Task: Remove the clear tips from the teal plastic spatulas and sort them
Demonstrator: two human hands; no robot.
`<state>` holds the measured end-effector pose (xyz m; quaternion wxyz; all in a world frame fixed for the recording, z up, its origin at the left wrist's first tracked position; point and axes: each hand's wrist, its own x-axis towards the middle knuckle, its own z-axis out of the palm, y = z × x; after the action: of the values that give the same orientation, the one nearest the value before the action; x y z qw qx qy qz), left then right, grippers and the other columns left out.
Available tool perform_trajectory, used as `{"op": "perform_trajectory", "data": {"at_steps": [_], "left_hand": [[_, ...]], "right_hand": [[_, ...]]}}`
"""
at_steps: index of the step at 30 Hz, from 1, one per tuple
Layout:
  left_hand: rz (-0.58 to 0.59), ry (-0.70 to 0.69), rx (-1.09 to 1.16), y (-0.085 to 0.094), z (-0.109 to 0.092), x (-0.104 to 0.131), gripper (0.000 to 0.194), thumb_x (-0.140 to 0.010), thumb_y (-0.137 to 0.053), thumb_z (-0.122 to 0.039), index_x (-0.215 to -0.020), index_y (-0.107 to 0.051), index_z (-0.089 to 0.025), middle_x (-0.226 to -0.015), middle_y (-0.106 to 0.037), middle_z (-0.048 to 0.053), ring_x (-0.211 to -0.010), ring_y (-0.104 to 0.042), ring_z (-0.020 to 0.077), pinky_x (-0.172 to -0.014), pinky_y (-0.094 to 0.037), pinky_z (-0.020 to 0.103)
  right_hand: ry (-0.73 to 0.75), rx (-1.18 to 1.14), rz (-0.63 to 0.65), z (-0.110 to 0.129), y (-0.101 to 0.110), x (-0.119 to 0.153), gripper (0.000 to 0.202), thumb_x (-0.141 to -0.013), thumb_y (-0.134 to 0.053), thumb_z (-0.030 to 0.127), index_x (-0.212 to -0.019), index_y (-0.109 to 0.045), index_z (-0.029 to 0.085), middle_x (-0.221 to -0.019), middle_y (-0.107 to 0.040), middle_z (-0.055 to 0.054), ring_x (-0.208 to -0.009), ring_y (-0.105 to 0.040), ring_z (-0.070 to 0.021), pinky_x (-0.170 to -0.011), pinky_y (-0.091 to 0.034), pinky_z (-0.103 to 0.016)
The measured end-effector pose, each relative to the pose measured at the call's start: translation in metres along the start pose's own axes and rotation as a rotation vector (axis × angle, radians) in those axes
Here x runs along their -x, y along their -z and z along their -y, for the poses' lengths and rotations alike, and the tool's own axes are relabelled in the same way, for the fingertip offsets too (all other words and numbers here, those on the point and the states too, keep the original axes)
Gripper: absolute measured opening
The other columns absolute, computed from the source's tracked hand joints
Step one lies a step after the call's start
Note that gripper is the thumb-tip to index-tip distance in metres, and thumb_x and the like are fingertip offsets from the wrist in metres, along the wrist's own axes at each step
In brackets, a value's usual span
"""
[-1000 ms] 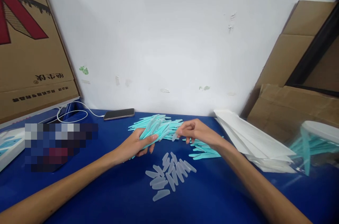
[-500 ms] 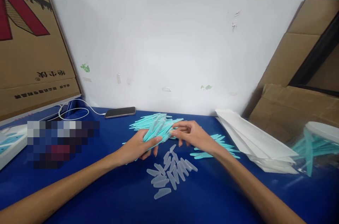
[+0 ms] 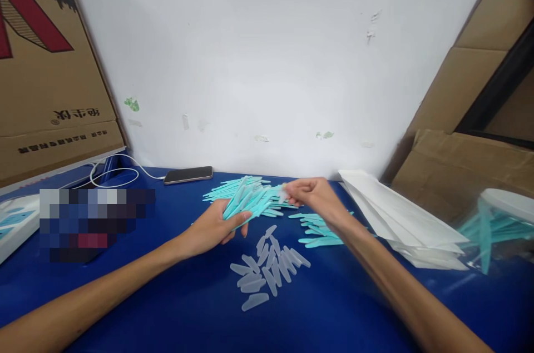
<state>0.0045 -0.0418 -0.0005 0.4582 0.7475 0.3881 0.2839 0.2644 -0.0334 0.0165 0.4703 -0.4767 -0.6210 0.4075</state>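
My left hand [image 3: 211,229] is wrapped round a bundle of turquoise sticks [image 3: 247,202] that fan out up and to the right. To the right of the bundle, my right hand [image 3: 311,193] pinches a small pale translucent piece [image 3: 282,194] between thumb and fingers. Behind the bundle lies a pile of turquoise sticks [image 3: 219,190]. Another group of turquoise sticks [image 3: 317,229] lies partly under my right forearm. Several frosted translucent pieces [image 3: 271,264] are scattered on the blue table nearer to me.
A phone [image 3: 188,175] with a white cable lies by the wall. White paper envelopes [image 3: 400,219] and a clear container of turquoise sticks [image 3: 498,228] are at the right. Cardboard boxes [image 3: 50,86] flank the blue table [image 3: 187,308]. A white tray [image 3: 20,230] and a pixelated area are left.
My right hand has moved right and slightly up, away from the bundle, with a small pale piece now showing in its fingertips. My left hand still holds the bundle.
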Motion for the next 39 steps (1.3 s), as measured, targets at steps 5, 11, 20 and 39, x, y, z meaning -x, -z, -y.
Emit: {"op": "perform_trajectory", "data": {"at_steps": [5, 11, 20, 39], "left_hand": [[-0.088, 0.042, -0.063, 0.009, -0.001, -0.003, 0.045, -0.091, -0.052, -0.057, -0.072, -0.059, -0.016, -0.045, -0.043, -0.007, -0.041, -0.038, 0.0083, -0.047, -0.032, 0.021], [-0.052, 0.021, 0.003, 0.005, -0.001, -0.002, 0.044, -0.092, -0.054, -0.055, -0.072, -0.058, -0.016, -0.049, -0.045, -0.006, -0.041, -0.037, 0.0075, -0.045, -0.029, 0.021], [-0.009, 0.024, 0.037, 0.002, -0.001, 0.0, 0.04, -0.091, -0.056, -0.052, -0.073, -0.059, -0.017, -0.045, -0.045, -0.007, -0.04, -0.037, 0.0073, -0.044, -0.03, 0.02], [0.128, 0.102, 0.19, -0.003, -0.003, 0.005, 0.037, -0.088, -0.06, -0.051, -0.083, -0.062, -0.015, -0.075, -0.071, 0.004, -0.04, -0.041, 0.0063, -0.038, -0.025, 0.02]], "right_hand": [[-0.024, 0.088, 0.034, 0.003, 0.025, -0.005, 0.045, -0.071, -0.078, 0.055, -0.088, -0.078, 0.013, -0.079, -0.074, -0.009, -0.068, -0.066, -0.0146, -0.063, -0.053, -0.025], [-0.077, 0.271, 0.531, -0.006, 0.003, 0.004, 0.037, -0.074, -0.077, 0.051, -0.087, -0.079, 0.016, -0.076, -0.075, -0.008, -0.067, -0.069, -0.017, -0.051, -0.047, -0.021], [-0.042, 0.34, 0.563, 0.0, -0.005, 0.011, 0.043, -0.074, -0.074, 0.057, -0.088, -0.078, 0.016, -0.083, -0.076, -0.007, -0.052, -0.061, -0.0114, -0.051, -0.047, -0.022], [0.17, 0.207, 0.256, 0.01, -0.013, 0.014, 0.048, -0.093, -0.051, 0.058, -0.123, -0.065, 0.024, -0.095, -0.072, -0.006, -0.06, -0.063, -0.0116, -0.052, -0.043, -0.022]]}}
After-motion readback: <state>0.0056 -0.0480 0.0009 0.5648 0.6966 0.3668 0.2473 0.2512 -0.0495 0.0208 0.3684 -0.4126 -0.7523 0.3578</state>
